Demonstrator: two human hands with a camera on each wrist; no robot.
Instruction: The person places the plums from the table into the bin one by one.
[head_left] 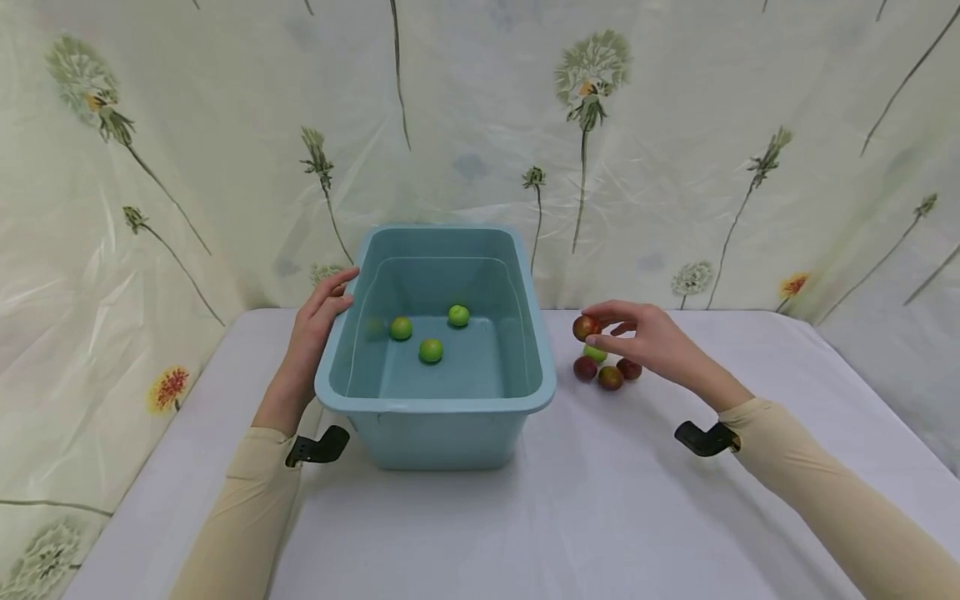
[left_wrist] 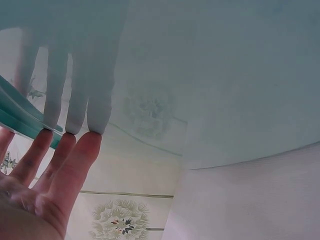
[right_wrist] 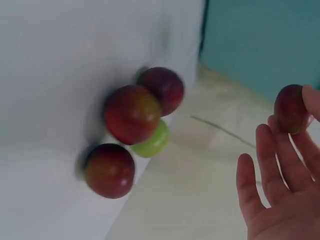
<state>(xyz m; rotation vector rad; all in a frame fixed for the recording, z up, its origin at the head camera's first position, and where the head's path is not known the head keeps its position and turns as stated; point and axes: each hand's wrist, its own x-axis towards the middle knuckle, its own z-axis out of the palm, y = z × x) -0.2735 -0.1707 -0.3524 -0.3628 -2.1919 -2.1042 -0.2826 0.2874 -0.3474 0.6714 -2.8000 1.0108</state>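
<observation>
A light blue plastic tub (head_left: pixel 442 440) stands on the table with three small green fruits inside, one of them a green fruit (head_left: pixel 431 351) near the middle of its floor. My left hand (head_left: pixel 313 333) is at the tub's left side; in the left wrist view its straight fingertips (left_wrist: pixel 92 142) touch the outer wall. Between thumb and fingers, my right hand (head_left: pixel 651 340) pinches a dark red plum (head_left: pixel 586 327), held up right of the tub. Below it lie three more red plums, including a front plum (head_left: pixel 611 378), clustered around a green fruit (right_wrist: pixel 152 140).
A white cloth (head_left: pixel 600 517) covers the table. Behind and to the left hangs a pale sheet (head_left: pixel 465 108) printed with dandelions. Each wrist carries a black strap, such as the right strap (head_left: pixel 707 438).
</observation>
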